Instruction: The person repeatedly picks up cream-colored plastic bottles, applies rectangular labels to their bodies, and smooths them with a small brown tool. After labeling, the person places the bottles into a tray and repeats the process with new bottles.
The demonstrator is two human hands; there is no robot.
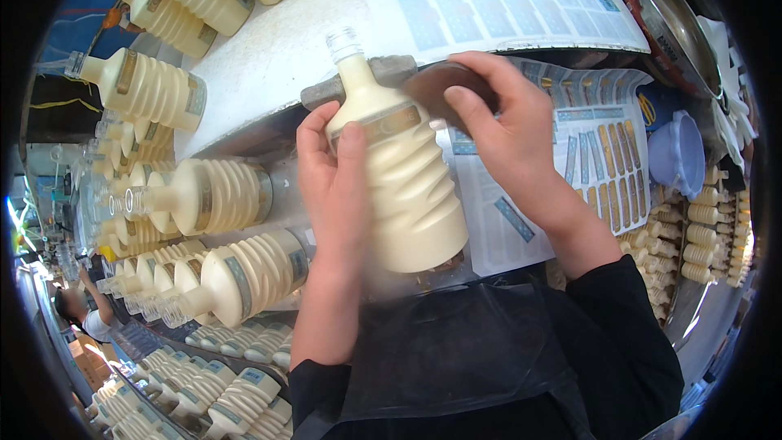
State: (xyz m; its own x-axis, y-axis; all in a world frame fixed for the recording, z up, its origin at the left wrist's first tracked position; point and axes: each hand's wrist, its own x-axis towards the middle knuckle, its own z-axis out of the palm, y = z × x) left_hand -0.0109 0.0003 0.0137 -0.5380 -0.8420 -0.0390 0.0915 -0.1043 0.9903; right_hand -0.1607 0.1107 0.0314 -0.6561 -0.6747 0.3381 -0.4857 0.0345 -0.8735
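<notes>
A cream ribbed bottle [411, 204] with a clear glass neck lies tilted in front of me, its neck pointing away. My left hand [332, 171] grips its shoulder, with the thumb near a gold-brown label [389, 124] that wraps the shoulder. In my right hand [513, 126] is a flat, dark brown, rounded piece [444, 85], blurred, pinched between thumb and fingers just right of the bottle's neck. I cannot tell whether it touches the bottle. Behind the neck sits a grey block [393, 71].
Label sheets [501, 8] lie on the white tabletop [277, 65], and another sheet [533, 248] with blue and gold labels lies lower right. Cream bottles [248, 277] crowd the left. A purple bucket [678, 155] and a metal basin [680, 20] stand right. Far left is another person [90, 318].
</notes>
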